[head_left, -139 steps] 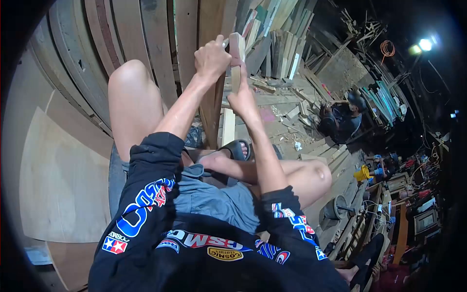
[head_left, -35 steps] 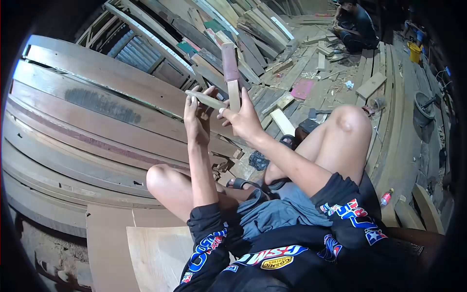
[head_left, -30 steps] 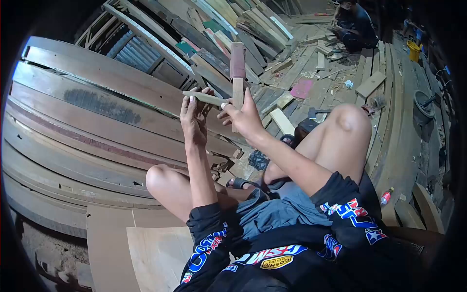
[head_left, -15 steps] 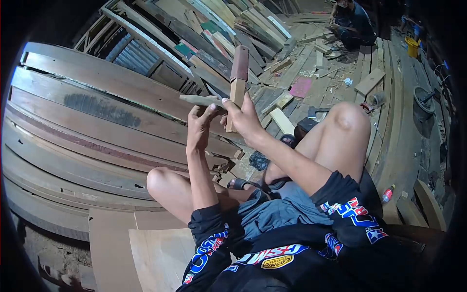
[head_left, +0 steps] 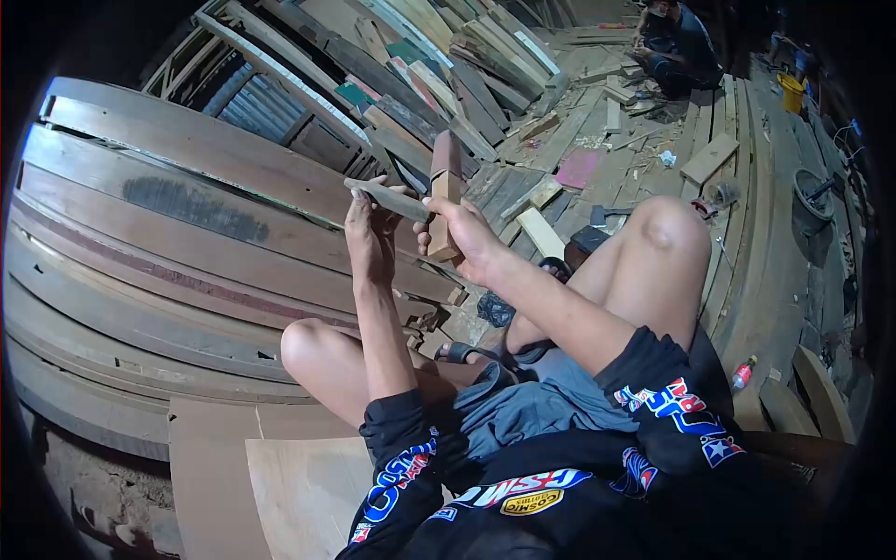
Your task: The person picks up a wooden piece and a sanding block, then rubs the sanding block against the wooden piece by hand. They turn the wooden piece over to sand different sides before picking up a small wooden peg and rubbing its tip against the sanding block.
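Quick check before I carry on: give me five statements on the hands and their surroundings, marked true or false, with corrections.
1. The left hand holds a thin flat piece. True.
2. The right hand is empty. False: it grips a wooden block.
3. The wooden block's upper part is bright green. False: it is reddish-brown.
4. A pink sheet lies on the floor. True.
5. The yellow bucket hangs from the left hand. False: it is in the background, at the picture's upper right.

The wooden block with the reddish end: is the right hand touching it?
Touching. The head view shows the right hand wrapped around the lower part of the wooden block.
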`<state>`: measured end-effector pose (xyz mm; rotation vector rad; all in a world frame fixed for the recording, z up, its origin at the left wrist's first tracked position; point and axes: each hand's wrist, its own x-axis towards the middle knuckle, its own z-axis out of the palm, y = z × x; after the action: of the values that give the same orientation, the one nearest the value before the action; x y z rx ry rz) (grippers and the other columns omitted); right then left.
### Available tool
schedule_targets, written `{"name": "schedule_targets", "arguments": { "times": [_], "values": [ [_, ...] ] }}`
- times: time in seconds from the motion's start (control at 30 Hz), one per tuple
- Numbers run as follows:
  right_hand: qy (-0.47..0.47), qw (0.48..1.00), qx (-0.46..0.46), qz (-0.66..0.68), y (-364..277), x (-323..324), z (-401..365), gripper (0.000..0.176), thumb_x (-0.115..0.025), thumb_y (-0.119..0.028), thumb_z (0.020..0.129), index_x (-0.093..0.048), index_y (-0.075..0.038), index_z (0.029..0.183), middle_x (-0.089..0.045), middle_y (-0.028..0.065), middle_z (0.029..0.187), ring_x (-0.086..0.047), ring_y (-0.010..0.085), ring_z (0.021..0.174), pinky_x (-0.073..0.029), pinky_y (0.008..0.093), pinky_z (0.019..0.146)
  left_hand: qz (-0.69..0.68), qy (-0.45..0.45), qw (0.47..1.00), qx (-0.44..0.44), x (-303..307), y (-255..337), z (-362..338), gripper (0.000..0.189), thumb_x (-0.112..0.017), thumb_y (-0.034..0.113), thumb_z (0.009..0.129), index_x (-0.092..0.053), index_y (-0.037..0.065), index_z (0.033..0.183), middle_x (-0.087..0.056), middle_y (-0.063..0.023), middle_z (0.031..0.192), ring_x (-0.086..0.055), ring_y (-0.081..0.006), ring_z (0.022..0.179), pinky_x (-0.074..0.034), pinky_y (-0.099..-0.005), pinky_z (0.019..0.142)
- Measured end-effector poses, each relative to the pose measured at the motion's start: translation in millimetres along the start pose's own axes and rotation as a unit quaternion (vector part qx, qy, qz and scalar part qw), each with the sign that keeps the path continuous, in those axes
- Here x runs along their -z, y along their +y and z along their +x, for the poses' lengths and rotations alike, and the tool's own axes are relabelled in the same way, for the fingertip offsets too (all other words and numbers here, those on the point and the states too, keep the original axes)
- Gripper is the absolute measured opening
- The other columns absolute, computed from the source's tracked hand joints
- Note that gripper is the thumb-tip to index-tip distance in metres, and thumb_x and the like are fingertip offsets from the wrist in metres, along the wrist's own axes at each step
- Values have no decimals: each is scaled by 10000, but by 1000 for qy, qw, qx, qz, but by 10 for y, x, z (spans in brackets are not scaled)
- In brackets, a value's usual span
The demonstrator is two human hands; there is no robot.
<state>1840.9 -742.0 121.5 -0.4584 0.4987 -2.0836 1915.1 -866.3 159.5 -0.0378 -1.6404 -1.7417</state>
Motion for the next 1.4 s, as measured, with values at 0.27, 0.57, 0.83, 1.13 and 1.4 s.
{"name": "schedule_targets", "arguments": {
  "times": [0.27, 0.57, 0.83, 1.13, 1.4],
  "values": [
    [62, 997, 41, 20, -74, 37, 54, 222, -594, -208, 878, -481, -54, 991, -592, 83, 749, -593, 151, 602, -511, 305, 541, 50, 85, 995, -12, 62, 31, 30, 304, -576, 313, 935, -616, 26, 1025, -671, -97, 942, -651, -153, 825, -529, -299, 726],
    [57, 997, 44, 16, -74, 8, -16, 232, -591, -204, 875, -462, -66, 1009, -583, 81, 756, -581, 154, 607, -509, 307, 552, 75, 108, 991, -13, 176, -45, 69, 294, -580, 353, 928, -577, 71, 1012, -613, -27, 907, -626, -164, 853, -508, -342, 766],
    [59, 998, 36, -7, -60, 14, -12, 259, -586, -200, 877, -432, -65, 1035, -587, 82, 754, -594, 164, 611, -522, 315, 559, 77, 143, 986, -31, 26, 9, 47, 278, -576, 341, 936, -552, 105, 790, -570, 8, 738, -576, -92, 688, -505, -270, 655],
    [60, 997, 43, -26, -52, 16, -8, 242, -564, -195, 888, -420, -69, 1037, -587, 86, 747, -586, 167, 594, -514, 303, 558, 107, 73, 991, -37, 94, -80, 48, 255, -600, 285, 928, -596, 31, 945, -610, -37, 857, -592, -111, 765, -510, -276, 716],
    [57, 997, 51, -28, -36, 29, 10, 233, -539, -183, 905, -413, -67, 1063, -582, 78, 775, -589, 153, 613, -512, 294, 556, 134, -39, 990, 27, 7, -31, -15, 271, -622, 223, 910, -572, -13, 1034, -627, -89, 942, -608, -156, 874, -486, -331, 836]
  ]
}}
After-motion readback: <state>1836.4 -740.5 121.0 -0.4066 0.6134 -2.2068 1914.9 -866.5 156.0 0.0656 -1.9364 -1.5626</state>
